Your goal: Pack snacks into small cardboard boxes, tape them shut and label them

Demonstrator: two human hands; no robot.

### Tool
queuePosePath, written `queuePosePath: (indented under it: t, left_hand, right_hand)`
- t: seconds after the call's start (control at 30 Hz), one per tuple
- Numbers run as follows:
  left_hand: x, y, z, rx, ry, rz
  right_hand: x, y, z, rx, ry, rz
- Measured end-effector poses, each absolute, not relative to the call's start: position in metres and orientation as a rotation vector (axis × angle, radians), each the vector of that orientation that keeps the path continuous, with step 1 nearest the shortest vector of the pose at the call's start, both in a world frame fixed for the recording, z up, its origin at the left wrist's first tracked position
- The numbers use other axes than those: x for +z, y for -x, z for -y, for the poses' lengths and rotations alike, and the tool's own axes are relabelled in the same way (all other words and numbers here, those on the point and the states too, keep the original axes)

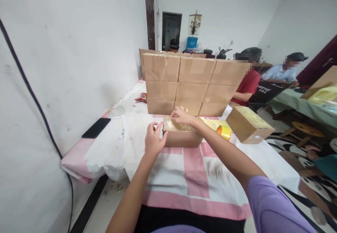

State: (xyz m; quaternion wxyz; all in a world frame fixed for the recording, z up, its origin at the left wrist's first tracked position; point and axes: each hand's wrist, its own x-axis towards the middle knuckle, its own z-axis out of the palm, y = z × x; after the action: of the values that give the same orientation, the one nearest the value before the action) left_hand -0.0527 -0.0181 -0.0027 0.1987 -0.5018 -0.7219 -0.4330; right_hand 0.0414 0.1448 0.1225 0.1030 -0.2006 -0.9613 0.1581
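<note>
A brown cardboard box [181,139] lies on the table in front of me, with shiny clear tape [184,128] across its top. My left hand [154,138] is at the box's left end, fingers apart and curved, the thumb against the near corner. Over the top of the box is my right hand [181,115], its fingers bent together on the taped surface. What its fingertips hold, if anything, is hidden. Just right of the box stands a yellow-orange roll of tape [224,133]. Farther right sits another taped cardboard box [249,124].
A wall of stacked cardboard boxes [193,92] rises behind the box. A black phone [96,128] and a white perforated object [116,112] lie at left, near a red packet [142,97]. People sit beyond, one in a red shirt [249,90]. A wooden stool [302,129] stands right.
</note>
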Motion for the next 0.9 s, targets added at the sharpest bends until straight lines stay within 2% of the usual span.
queuePosePath:
  t: [0.17, 0.53, 0.73, 0.9]
  left_hand:
    - [-0.009, 0.05, 0.019, -1.126, 1.517, 1.983]
    - [-0.01, 0.049, 0.016, -1.132, 1.553, 1.972]
    - [-0.01, 0.05, 0.017, -1.101, 1.667, 1.997]
    - [-0.002, 0.054, 0.02, -1.098, 1.688, 2.029]
  right_hand:
    - [0.101, -0.031, -0.158, 0.477, 0.522, 2.837]
    - [0.092, -0.035, -0.153, 0.368, 0.463, 2.749]
    - [0.082, -0.026, -0.148, 0.231, 0.559, 2.744]
    - [0.091, -0.02, -0.161, 0.192, 0.78, 2.65]
